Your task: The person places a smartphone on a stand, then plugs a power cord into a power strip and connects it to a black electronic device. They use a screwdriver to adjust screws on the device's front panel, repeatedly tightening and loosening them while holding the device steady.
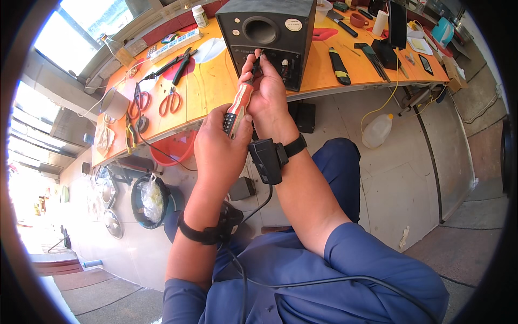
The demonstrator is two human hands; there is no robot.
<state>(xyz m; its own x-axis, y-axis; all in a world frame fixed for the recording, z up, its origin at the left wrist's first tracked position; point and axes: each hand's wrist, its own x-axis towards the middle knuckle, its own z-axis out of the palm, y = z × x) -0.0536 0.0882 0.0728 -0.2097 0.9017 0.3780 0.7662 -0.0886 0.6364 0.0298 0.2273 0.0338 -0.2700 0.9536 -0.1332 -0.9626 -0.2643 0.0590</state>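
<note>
The left hand [218, 148] has a tight grip on the red screwdriver [239, 108] handle. The right hand [267, 89] pinches its top end, right by the back of the black speaker box [270, 32] on the orange bench [216, 81].

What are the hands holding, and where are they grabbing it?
The left hand grips a red-and-clear striped plastic-handled screwdriver by its handle's lower end. The right hand pinches it near the shaft, against the black speaker box.

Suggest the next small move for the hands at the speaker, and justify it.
Probably turn the screwdriver with the left hand: its tip sits at the speaker back panel, and the right hand steadies the shaft there.
</note>
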